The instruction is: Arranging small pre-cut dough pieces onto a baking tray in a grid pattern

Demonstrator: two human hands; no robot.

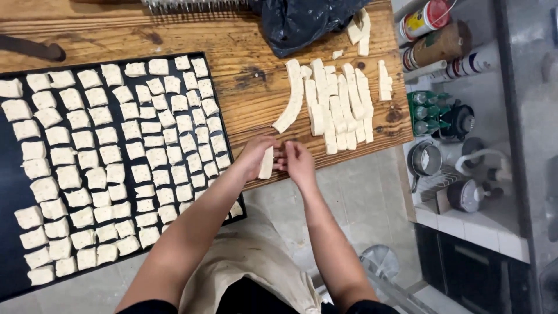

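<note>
Both hands meet at the near edge of the wooden tabletop [250, 87]. The left hand [256, 154] and the right hand [299, 163] together grasp one short strip of pale dough [267, 164], held upright between them: left fingers closed round its left side, right fingertips [283, 156] pinching it from the right. The strip sits just over the tabletop's front edge, beside the right corner of the black tray [11, 192].

The tray lies to the left, partly overhanging the tabletop, and carries many small square dough pieces [93, 157] in close, uneven rows, most touching their neighbours.

Beyond the hands, further long dough strips [337, 102] lie side by side on the wood; one curved strip [292, 99] lies slightly apart on their left. A dark plastic bag [302, 20] rests at the far edge, with a few dough scraps [360, 29] beside it.

To the right, a lower shelf [465, 227] holds cans, bottles and metal cups.
</note>
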